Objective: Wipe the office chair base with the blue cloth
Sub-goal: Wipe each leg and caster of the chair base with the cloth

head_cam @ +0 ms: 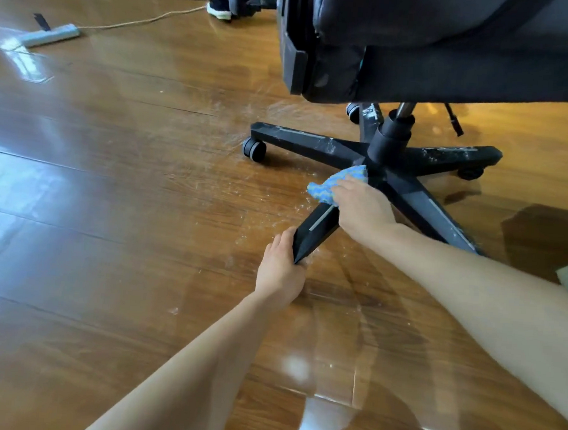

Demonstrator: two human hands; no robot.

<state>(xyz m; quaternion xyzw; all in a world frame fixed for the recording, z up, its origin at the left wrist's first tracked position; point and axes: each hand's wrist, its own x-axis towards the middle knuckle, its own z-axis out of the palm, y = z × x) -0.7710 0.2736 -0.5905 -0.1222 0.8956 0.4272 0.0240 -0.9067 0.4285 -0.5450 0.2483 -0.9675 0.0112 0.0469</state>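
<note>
Glossy wood floor [110,204]: office chair base [300,142] on casters, centre-right; white specks [277,194] beside it; power strip [51,36] far-left.

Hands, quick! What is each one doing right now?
Left hand: grips the tip of a chair base leg.
Right hand: holds the blue cloth on that leg.

Glossy wood floor [118,178]; matt black plastic chair base [307,143], scuffed; nubby blue cloth [339,185]
</note>
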